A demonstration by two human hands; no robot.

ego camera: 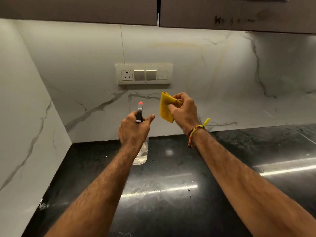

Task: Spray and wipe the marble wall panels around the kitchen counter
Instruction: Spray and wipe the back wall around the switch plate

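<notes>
Head view of a kitchen corner. The left hand (135, 129) is clenched around the neck of a clear spray bottle (141, 152), its red-tipped nozzle (140, 103) aimed at the marble wall panel (213, 74); the bottle is raised above the black worktop (171, 194). The right hand (183, 111) grips a folded yellow cloth (165, 108), held up near the back panel below the switch plate (144, 74). A beaded thread bracelet (194, 134) circles the right wrist. Brown cabinets (77, 9) hang overhead.
</notes>
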